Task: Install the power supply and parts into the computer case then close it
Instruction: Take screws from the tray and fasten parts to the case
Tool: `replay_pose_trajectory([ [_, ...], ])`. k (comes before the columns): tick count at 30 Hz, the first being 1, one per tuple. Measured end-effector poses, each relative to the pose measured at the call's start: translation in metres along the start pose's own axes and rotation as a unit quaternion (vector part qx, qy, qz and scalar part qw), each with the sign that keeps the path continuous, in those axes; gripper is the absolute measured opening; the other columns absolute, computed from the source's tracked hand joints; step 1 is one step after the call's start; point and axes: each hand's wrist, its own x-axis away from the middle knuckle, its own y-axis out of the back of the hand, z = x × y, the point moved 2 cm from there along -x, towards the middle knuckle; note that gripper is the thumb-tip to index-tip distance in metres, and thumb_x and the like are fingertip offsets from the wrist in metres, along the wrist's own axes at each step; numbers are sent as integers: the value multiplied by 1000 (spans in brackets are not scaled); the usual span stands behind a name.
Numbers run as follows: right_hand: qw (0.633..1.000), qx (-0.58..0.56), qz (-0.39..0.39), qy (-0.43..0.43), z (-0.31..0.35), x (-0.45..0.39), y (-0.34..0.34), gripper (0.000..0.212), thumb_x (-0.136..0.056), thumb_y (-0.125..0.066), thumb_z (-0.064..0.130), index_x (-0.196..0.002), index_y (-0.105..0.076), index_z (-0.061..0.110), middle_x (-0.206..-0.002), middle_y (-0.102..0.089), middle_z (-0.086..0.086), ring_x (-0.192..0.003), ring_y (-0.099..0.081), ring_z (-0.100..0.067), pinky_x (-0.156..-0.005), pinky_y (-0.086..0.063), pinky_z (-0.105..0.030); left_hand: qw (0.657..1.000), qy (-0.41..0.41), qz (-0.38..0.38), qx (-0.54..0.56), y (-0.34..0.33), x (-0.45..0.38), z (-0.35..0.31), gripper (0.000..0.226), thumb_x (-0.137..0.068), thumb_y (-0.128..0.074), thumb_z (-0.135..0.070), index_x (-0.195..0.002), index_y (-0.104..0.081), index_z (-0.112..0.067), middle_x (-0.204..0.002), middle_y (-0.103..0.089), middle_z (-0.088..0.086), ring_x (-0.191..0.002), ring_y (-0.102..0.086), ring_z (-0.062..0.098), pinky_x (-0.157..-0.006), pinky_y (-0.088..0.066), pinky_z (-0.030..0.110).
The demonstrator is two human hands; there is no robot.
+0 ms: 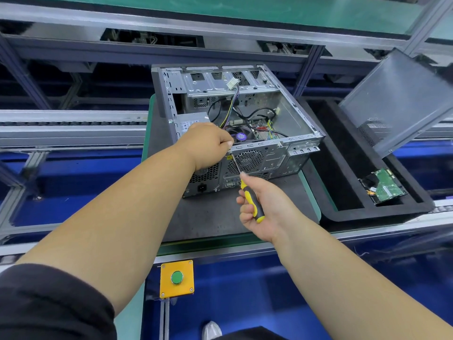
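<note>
**Screwdriver set to the case's rear edge**

A grey mat [220, 217] fills the middle of the frame, and the open case [289, 114] is laid on it at centre, rear panel turned toward the viewer. The side panel [402, 99] is seen tilted at the upper right, above a black tray [343, 212]. In the tray's lower right corner a hard drive [383, 187] is lodged, circuit board up. The power supply [193, 119] is seated in the case's near left corner, partly covered by the left hand [208, 141]. That hand is curled tight at the top rear edge of the case, fingertips pinched together where the screwdriver tip arrives; whether a screw is held cannot be told. The yellow-and-black screwdriver [252, 200] is gripped by the right hand [267, 212] below centre, shaft angled up and left. A green button [177, 277] on a yellow box is found at bottom centre.
</note>
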Motion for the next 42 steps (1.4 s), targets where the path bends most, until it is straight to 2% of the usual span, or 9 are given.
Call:
replay_pose_trajectory([
  [3, 999, 41, -20, 19, -1, 1, 2, 27, -86, -74, 35, -80, -64, 10, -63, -59, -1, -39, -43, -8, -38, -37, -18, 1000, 4, 2, 0, 0, 0, 0, 41, -98, -41, -22, -59, -30, -17, -58, -35, -1, -72, -34, 22, -74, -32, 32],
  [6, 996, 84, -26, 16, 0, 2, 2, 41, -95, -58, 49, -81, -70, 12, -63, -69, 2, -40, -44, -8, -42, -37, -18, 1000, 4, 3, -5, -1, 1, 0, 42, -99, -42, -22, -59, -30, -17, -58, -35, -1, -73, -34, 22, -72, -27, 32],
  [10, 999, 50, 4, -7, 0, 0, 2, 53, -99, -46, 51, -87, -72, 7, -71, -73, -3, -37, -37, -7, -38, -31, -17, 1000, 7, 0, -1, 0, 1, 0, 42, -99, -42, -22, -59, -29, -17, -59, -35, -1, -73, -34, 22, -71, -21, 30],
  [17, 999, 25, -29, 36, -2, -2, 7, 21, -84, -77, 30, -79, -65, 13, -66, -59, -1, -39, -44, -8, -39, -37, -17, 1000, 15, 1, 2, 0, 1, -2, 41, -99, -41, -21, -60, -30, -17, -60, -36, 0, -70, -34, 21, -75, -22, 29],
  [21, 996, 79, -29, 38, -3, -1, 7, 32, -92, -65, 42, -85, -70, 11, -65, -69, 2, -41, -49, -8, -41, -40, -18, 1000, 18, 0, 0, 0, 1, -2, 41, -99, -41, -22, -59, -30, -18, -62, -38, 0, -75, -37, 22, -76, -21, 29],
  [26, 999, 43, -6, -10, 0, -1, 0, 56, -103, -40, 48, -83, -69, 6, -58, -66, -3, -35, -38, -9, -37, -31, -17, 1000, 11, 1, 4, -1, 1, -1, 42, -99, -41, -22, -59, -30, -18, -61, -38, -1, -79, -41, 24, -80, -23, 29],
  [29, 1000, 10, 22, -12, -2, -2, -1, 55, -99, -47, 51, -89, -70, 2, -61, -64, -5, -37, -37, -9, -37, -32, -18, 1000, 5, -4, 1, -1, 1, 0, 42, -99, -41, -21, -58, -30, -18, -59, -37, -1, -77, -40, 24, -76, -23, 29],
  [33, 999, 6, -12, 29, -4, -2, 2, 28, -85, -75, 35, -82, -64, 9, -61, -54, 0, -39, -39, -8, -38, -36, -18, 1000, 2, -3, 1, 0, 2, 0, 43, -99, -41, -22, -58, -30, -19, -58, -36, -2, -77, -39, 24, -75, -23, 30],
  [42, 998, 48, -27, 29, -1, -5, -1, 44, -97, -56, 44, -84, -72, 6, -53, -57, 4, -36, -43, -5, -35, -36, -18, 1000, 0, -4, -6, -1, 1, -1, 39, -99, -41, -22, -61, -33, -15, -61, -40, 1, -81, -43, 26, -73, -24, 30],
])
